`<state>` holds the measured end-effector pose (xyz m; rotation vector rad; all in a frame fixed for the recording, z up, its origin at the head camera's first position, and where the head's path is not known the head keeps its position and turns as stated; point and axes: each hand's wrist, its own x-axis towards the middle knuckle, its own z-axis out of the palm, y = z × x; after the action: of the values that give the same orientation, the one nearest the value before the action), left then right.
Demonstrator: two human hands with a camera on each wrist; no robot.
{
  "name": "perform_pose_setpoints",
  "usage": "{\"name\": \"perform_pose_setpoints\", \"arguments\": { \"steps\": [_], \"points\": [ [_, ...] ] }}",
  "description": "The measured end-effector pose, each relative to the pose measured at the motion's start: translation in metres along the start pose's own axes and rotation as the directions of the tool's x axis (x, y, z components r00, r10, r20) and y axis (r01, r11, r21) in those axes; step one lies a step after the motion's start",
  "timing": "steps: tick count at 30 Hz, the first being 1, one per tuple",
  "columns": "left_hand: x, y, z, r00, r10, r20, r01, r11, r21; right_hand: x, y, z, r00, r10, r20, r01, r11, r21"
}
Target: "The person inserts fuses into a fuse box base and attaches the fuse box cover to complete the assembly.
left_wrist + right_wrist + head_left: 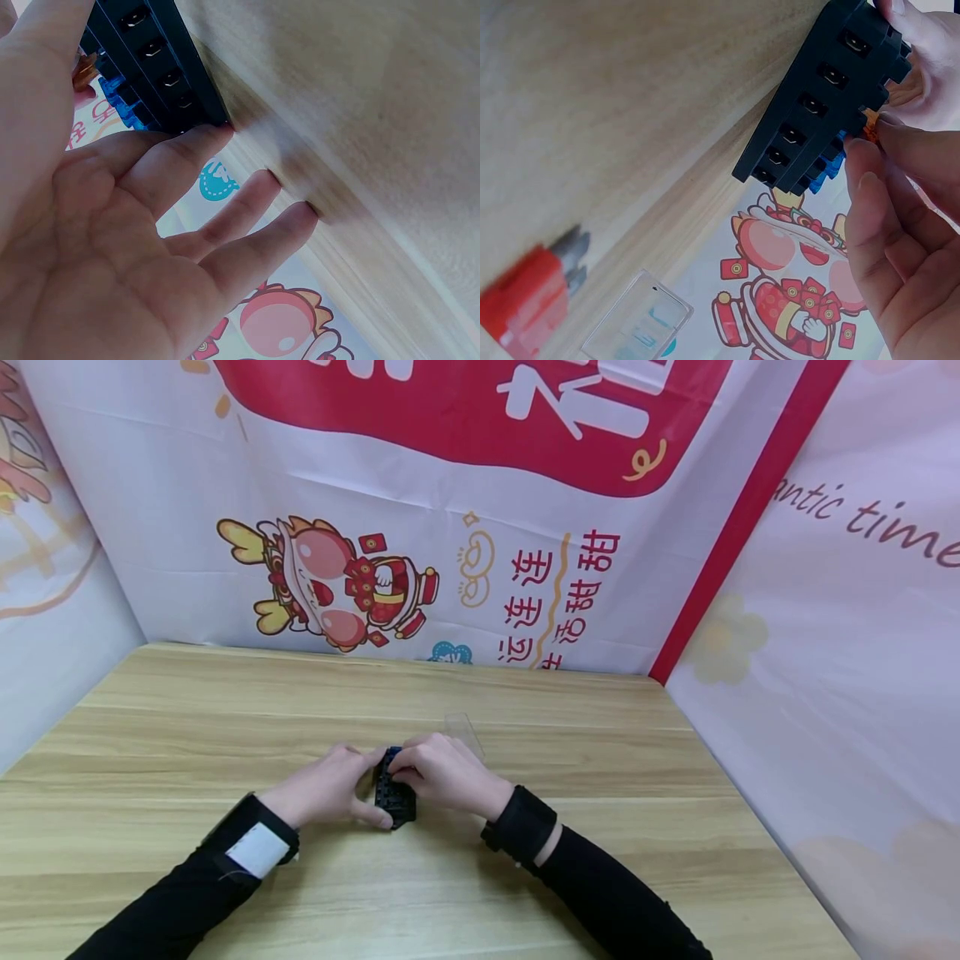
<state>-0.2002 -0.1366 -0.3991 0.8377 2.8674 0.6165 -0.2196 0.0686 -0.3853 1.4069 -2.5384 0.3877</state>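
A black fuse box (394, 800) stands on the wooden table, with metal terminals showing along its sides. My left hand (318, 787) holds it at its two ends, thumb at the near end and index finger at the far one. The other fingers are spread beside it in the left wrist view. Blue blade fuses (826, 166) sit in the box toward its far end. My right hand (450, 774) pinches a small orange blade fuse (870, 127) at the box's top, beside the blue ones. Fingers partly cover the orange fuse, so its seating cannot be told.
A clear plastic cover (467, 732) lies on the table (225, 710) just beyond my right hand. In the right wrist view, a blurred red piece with grey prongs (529, 300) shows at the lower left. Printed cloth walls (420, 485) border the table.
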Motion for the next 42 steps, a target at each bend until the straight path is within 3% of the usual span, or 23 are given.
{"name": "perform_pose_setpoints", "arguments": {
  "steps": [14,42],
  "points": [
    [-0.0006,0.0011,-0.0005,1.000,-0.013,0.007,0.013,1.000,-0.002,-0.0015,0.0007,0.0020,1.000,-0.025,0.002,0.026,0.999,-0.030],
    [0.0016,-0.0005,-0.0009,1.000,-0.014,0.018,0.014,1.000,-0.013,0.0035,-0.0018,-0.0005,0.998,-0.008,0.062,0.007,1.000,0.015]
  ]
}}
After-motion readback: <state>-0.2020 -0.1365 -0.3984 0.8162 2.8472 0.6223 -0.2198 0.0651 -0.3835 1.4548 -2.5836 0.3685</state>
